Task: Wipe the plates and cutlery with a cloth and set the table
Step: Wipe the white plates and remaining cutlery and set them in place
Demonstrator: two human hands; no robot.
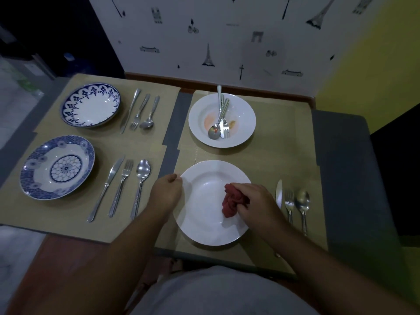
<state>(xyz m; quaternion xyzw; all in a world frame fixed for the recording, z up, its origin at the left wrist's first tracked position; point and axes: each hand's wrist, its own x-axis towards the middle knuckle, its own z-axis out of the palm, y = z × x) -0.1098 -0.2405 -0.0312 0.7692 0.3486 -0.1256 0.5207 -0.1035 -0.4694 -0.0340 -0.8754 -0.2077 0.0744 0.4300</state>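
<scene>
A white plate point(204, 226) lies on the near right placemat. My left hand point(167, 189) grips its left rim. My right hand point(252, 201) holds a crumpled red cloth point(231, 201) pressed onto the plate's bowl. To the right of this plate lie a knife point(279, 193), a fork point(289, 204) and a spoon point(303, 201). Farther back, a stained white plate point(241, 117) carries a spoon point(214, 131), a fork and a knife piled together.
On the left placemats, two blue-patterned plates point(91, 105) point(58, 167) each have a knife, fork and spoon laid to their right. A patterned wall rises behind the table. The table's grey edge point(345, 169) runs along the right.
</scene>
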